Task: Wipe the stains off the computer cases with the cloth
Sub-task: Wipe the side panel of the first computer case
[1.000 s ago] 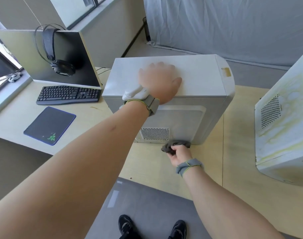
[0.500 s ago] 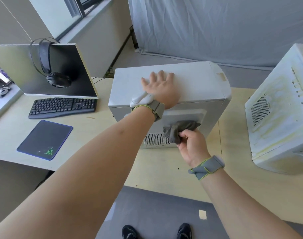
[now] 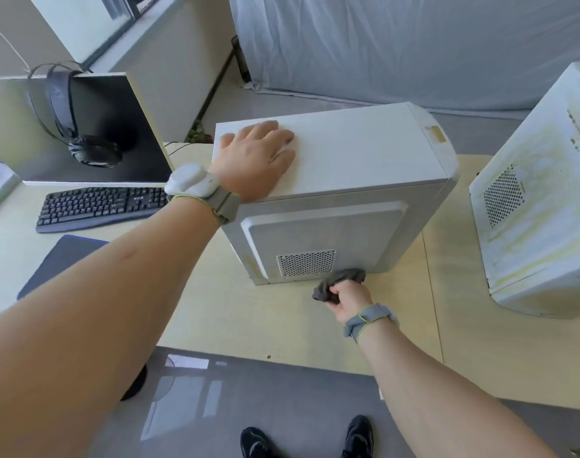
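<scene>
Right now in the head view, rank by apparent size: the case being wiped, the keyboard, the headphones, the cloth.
1. Case
2. Keyboard
3. Headphones, close to the keyboard, so unsure
4. Cloth, partly hidden in the right hand

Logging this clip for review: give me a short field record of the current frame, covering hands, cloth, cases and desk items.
left hand: flat on top of the near case, fingers straight
right hand: grips the grey cloth
cloth position: at the bottom edge of the near case's side panel, by the desk
near case: upright, faint yellowish mark low on the side panel, left of the vent
far case: at right, yellow streaks over its side, untouched
other items: keyboard, headphones hung on the monitor, mouse pad
</scene>
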Action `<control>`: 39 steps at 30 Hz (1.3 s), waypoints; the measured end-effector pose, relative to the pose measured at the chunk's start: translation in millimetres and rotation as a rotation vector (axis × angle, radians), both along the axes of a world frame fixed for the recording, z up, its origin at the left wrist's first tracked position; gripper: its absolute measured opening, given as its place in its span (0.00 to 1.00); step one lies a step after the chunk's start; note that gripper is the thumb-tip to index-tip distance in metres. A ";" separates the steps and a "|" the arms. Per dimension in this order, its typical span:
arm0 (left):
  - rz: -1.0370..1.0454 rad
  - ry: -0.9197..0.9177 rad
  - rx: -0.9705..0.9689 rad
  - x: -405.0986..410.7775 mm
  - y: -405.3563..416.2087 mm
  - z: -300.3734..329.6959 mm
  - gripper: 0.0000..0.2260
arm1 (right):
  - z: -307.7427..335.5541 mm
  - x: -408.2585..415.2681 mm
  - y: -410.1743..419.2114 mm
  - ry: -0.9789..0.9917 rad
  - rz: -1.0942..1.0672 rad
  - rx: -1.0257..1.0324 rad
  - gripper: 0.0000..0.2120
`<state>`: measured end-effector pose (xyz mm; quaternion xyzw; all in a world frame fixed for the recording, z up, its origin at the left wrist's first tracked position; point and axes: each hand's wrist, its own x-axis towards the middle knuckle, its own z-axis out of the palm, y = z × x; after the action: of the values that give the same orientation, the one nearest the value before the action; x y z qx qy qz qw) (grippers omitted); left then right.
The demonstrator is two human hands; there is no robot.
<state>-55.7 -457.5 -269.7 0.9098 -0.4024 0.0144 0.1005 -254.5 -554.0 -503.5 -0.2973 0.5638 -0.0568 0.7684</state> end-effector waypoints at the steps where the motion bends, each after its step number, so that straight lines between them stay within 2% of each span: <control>1: -0.009 -0.004 0.002 0.3 -2.3 -1.5 0.20 | -1.5 6.8 3.6 -0.030 -0.014 0.031 0.12; 4: -0.011 -0.032 -0.007 -3.0 -4.9 0.0 0.19 | -6.6 23.2 12.7 -0.055 -0.049 0.084 0.08; 9: -0.003 -0.044 0.013 -3.3 -3.8 0.3 0.20 | 24.7 38.3 23.2 -0.136 -0.119 0.109 0.10; 14: -0.004 -0.053 0.016 -2.8 -4.7 0.3 0.21 | 66.6 32.0 23.4 -0.356 -0.211 -0.027 0.13; 16: -0.008 -0.049 0.014 -2.4 -3.4 0.8 0.22 | 71.0 27.5 27.1 -0.405 -0.203 -0.177 0.16; 18: -0.014 -0.039 0.019 -2.2 -1.2 0.9 0.22 | 68.6 21.2 37.0 -0.313 -0.164 -0.311 0.14; 20: -0.025 -0.029 0.020 -1.9 0.4 0.0 0.22 | 49.0 19.0 43.8 -0.137 -0.146 -0.382 0.11; 24: -0.011 -0.038 0.000 -0.7 -1.4 -0.1 0.21 | 20.8 21.6 50.8 0.053 -0.030 -0.170 0.07; 26: -0.001 -0.039 -0.002 1.2 -0.8 -1.6 0.21 | 11.9 28.3 60.9 0.046 0.011 -0.088 0.14; 27: -0.011 -0.035 -0.002 -0.6 -2.4 0.4 0.21 | 10.5 29.8 64.5 0.025 -0.020 -0.073 0.18; 28: -0.010 -0.039 -0.002 -0.6 -2.2 0.0 0.21 | 8.9 34.1 68.2 -0.014 -0.043 -0.061 0.19; 31: -0.004 -0.051 0.000 -1.4 -3.1 0.3 0.21 | 12.4 53.8 73.3 -0.121 -0.140 0.019 0.08; 32: -0.006 -0.052 0.000 -1.7 -2.3 -0.1 0.21 | 15.6 59.6 73.4 -0.153 -0.183 0.038 0.08; 35: -0.003 -0.041 0.005 -4.2 -1.1 0.6 0.21 | 40.0 63.9 67.1 -0.277 -0.296 0.021 0.12; 39: -0.006 -0.033 0.007 -5.3 -0.9 2.7 0.21 | 64.4 39.9 50.4 -0.408 -0.335 -0.066 0.13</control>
<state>-61.0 -458.4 -267.0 0.9086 -0.4066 0.0277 0.0910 -214.6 -503.6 -439.1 -0.2070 0.4367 -0.2601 0.8360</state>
